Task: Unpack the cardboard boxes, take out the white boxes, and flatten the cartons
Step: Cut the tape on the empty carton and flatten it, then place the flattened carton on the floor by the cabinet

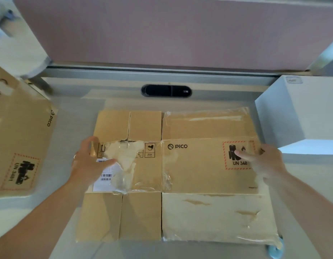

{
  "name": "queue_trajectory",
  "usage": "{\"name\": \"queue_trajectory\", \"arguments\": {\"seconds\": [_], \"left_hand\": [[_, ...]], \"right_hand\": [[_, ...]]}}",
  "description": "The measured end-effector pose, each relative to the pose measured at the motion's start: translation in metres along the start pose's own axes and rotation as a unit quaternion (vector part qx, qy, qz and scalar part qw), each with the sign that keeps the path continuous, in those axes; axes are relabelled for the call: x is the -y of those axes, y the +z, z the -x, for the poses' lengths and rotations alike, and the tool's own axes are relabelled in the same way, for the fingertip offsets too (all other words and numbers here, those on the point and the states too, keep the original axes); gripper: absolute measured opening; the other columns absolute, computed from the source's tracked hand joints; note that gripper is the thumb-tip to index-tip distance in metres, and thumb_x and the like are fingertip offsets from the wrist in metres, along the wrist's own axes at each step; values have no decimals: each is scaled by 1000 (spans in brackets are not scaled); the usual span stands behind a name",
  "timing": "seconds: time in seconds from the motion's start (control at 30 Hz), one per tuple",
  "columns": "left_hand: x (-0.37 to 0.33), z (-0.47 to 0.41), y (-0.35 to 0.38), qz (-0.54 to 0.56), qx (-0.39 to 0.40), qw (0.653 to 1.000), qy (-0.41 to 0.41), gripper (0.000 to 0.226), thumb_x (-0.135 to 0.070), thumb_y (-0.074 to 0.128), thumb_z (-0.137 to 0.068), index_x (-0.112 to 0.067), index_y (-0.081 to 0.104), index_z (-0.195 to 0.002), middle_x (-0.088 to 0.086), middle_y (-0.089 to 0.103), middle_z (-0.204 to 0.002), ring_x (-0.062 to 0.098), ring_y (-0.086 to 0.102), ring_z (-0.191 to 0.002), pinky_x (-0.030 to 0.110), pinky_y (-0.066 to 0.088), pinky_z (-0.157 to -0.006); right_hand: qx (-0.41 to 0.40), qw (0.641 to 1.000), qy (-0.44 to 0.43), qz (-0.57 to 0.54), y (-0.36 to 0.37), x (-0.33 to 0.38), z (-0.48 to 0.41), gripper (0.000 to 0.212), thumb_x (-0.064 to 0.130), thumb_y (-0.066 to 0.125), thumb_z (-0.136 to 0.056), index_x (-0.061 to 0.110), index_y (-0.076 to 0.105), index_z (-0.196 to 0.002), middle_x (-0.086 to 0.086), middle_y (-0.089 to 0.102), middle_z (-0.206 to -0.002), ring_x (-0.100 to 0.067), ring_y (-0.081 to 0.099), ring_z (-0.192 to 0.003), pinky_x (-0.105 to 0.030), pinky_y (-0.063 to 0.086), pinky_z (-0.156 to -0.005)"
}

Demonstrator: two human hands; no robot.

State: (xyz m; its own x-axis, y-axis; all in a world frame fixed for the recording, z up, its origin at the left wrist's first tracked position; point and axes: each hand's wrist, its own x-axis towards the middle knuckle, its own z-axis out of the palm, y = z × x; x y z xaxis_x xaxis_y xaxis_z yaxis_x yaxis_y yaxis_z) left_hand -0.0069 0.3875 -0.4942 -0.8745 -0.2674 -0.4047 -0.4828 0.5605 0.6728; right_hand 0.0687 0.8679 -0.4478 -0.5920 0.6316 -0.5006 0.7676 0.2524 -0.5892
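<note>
A flattened brown carton (190, 171) marked PICO lies spread on the desk in front of me, its flaps out flat and torn clear tape stuck across it. My left hand (89, 161) rests with spread fingers on its left panel, beside the white shipping label. My right hand (264, 161) lies on the right panel, the index finger stretched over the red-bordered UN battery mark. A white box (300, 113) stands at the right of the desk. Another brown carton (18, 143) of the same kind sits at the left edge.
A pink partition panel (162, 32) rises behind the desk, with a black cable port (166, 91) set into the desk surface just in front of it. A light-blue object (276, 251) peeks out from under the carton's near right corner.
</note>
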Motion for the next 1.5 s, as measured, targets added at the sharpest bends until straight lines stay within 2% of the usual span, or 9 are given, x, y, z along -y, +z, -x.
{"name": "queue_trajectory", "arguments": {"seconds": [0.1, 0.23, 0.37, 0.73, 0.93, 1.07, 1.2, 1.37, 1.5], "left_hand": [[-7, 7, -16, -1, 38, 999, 3, 84, -20, 96, -70, -46, 43, -129, -6, 67, -117, 30, 65, -110, 53, 53, -94], [-33, 22, -38, -108, 81, 990, 34, 70, -25, 92, -75, -37, 44, -125, 1, 60, -126, 27, 57, -112, 36, 46, -78], [-98, 38, -62, -172, 114, 974, 89, 91, -34, 87, -81, -24, 36, -155, 8, 42, -157, 29, 39, -144, 45, 38, -114], [-297, 91, -122, -98, 133, 905, 392, 134, -52, 97, -60, -45, 10, -162, -19, 27, -165, 11, 27, -151, 42, 26, -123], [-296, 97, -151, -60, 227, 906, 352, 47, -52, 96, -55, -43, 75, -96, -19, 78, -96, -4, 72, -90, 29, 54, -86], [-286, 107, -146, -6, 269, 910, 315, 47, -48, 93, -68, -8, 68, -70, -2, 61, -69, 14, 58, -68, 31, 43, -71], [-274, 126, -140, 50, 185, 931, 311, 21, -35, 84, -86, -21, 74, -73, -9, 56, -62, 12, 50, -57, 29, 40, -59], [-261, 152, -163, 106, 117, 938, 308, 9, -35, 78, -92, -27, 77, -87, 0, 63, -66, 12, 55, -62, 26, 42, -61], [-256, 179, -179, 102, 52, 946, 303, 5, -39, 77, -92, -37, 78, -97, 8, 75, -81, 16, 67, -69, 30, 50, -70]], "right_hand": [[46, 998, -20, -34, -19, 28, 7, 48, 27, 94, -73, 6, 67, -106, -16, 76, -102, -37, 73, -93, -52, 62, -78], [76, 989, -116, -54, -42, 75, 35, 30, 26, 87, -83, 20, 64, -102, -5, 74, -95, -31, 71, -84, -39, 56, -58], [110, 971, -202, -67, -68, 120, 72, 36, 17, 83, -86, 25, 62, -114, 1, 76, -104, -19, 73, -94, -43, 59, -78], [217, 874, -434, -20, -135, 226, 174, 62, 8, 75, -93, 58, 54, -122, 14, 76, -111, -8, 75, -101, -23, 62, -74], [244, 830, -500, 31, -162, 256, 211, 62, 13, 77, -90, 58, 54, -127, 15, 74, -113, -8, 73, -104, -24, 62, -76], [194, 833, -514, 63, -168, 258, 215, 59, 8, 80, -89, 46, 57, -128, 21, 73, -104, -3, 72, -97, -19, 60, -72], [111, 845, -518, 72, -174, 251, 209, 62, 14, 84, -85, 41, 54, -132, 18, 70, -100, -2, 70, -91, -13, 54, -67], [-99, 866, -435, 225, -197, 204, 182, 75, 73, 76, -68, 43, 52, -132, 14, 65, -94, -16, 63, -74, -38, 54, -67], [-162, 863, -454, 150, -201, 182, 160, 59, 69, 81, -64, 34, 61, -106, 12, 65, -87, -21, 58, -82, -42, 50, -76]]}}
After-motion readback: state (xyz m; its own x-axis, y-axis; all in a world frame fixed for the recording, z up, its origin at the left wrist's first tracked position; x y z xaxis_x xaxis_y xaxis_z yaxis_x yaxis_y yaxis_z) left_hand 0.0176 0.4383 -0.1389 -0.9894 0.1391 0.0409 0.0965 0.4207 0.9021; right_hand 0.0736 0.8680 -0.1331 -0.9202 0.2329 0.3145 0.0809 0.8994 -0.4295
